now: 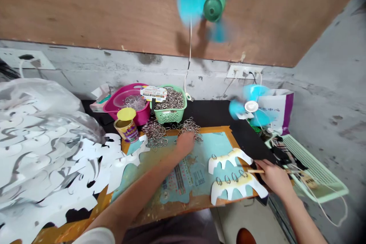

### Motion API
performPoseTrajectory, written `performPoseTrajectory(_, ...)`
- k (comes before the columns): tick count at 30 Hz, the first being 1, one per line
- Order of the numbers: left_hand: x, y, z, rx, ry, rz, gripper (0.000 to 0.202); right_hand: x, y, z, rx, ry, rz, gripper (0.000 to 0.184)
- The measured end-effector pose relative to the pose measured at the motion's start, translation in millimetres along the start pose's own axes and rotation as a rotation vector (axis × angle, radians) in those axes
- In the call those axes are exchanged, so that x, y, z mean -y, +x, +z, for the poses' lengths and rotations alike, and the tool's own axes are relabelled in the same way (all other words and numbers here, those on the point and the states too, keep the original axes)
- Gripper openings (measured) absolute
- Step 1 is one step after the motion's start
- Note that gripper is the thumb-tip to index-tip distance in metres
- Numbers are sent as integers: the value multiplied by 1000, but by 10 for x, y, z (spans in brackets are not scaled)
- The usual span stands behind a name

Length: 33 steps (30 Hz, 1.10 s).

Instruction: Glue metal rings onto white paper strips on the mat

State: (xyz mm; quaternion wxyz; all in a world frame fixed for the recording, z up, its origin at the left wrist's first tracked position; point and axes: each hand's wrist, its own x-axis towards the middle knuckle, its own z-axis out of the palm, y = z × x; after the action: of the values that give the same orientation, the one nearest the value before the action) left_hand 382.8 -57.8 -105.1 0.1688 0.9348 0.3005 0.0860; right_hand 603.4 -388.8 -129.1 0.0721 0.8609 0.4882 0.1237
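The step in hand looks like picking out a ring: the left hand (185, 143) is down at the near side of a loose heap of metal rings (188, 125) on the tabletop (211, 110), in front of the green basket (170, 115) that holds many more. Its fingers are bunched low and touch the heap, but the view does not show how far apart they are or whether a ring is pinched between them

The right hand (276, 177) has its fingers closed around a thin wooden stick (256, 171), whose tip points left to the far edge of the lower white cutout (241, 183); whether it touches cannot be told. That cutout carries four rings in a row along its yellowish edge, and the upper white cutout (228, 159) carries one near its left end. Both lie at the right of the turquoise sheet (211, 141), the lower one reaching the near edge

The next move seems to call for a light pinch by the left fingers, to part one ring from the tangle, with the stick held steady and clear of the rings already laid
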Motion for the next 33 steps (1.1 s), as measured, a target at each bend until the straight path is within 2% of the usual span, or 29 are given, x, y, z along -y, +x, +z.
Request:
performPoseTrajectory(3, -200, 93, 34, 40, -68, 130, 24, -22, -55, 43, -26, 2, 0, 27)
performPoseTrajectory(7, -531, 206, 164, 153, -166, 315, 21, -1, -79, 32, -59, 20, -11, 27)
performPoseTrajectory(11, -718, 318, 286, 286, -238, 414, 18, 0, -105, -23, -106, 46, -16, 28)
performPoseTrajectory(14, -744, 385, 339, 357, -256, 428, 13, -16, -142, -53, -144, 56, -12, 28)
performPoseTrajectory(17, -753, 403, 368, 379, -237, 406, 2, -17, -167, -62, -175, 70, -5, 29)
performPoseTrajectory(22, -764, 310, 323, 271, -176, 325, 17, 7, -172, -45, -197, 94, -5, 29)
performPoseTrajectory(24, -686, 245, 247, 207, -143, 270, 15, -1, -183, -34, -204, 94, -4, 29)
performPoseTrajectory(26, -516, 176, 137, 145, -100, 199, 18, -25, -204, -20, -214, 88, -4, 29)
performPoseTrajectory(29, -106, 80, -71, 74, -18, 66, 23, -74, -238, -3, -229, 68, 5, 28)
performPoseTrajectory(33, 542, -44, -375, 71, 83, -50, 22, -95, -240, -1, -252, 56, 36, 28)
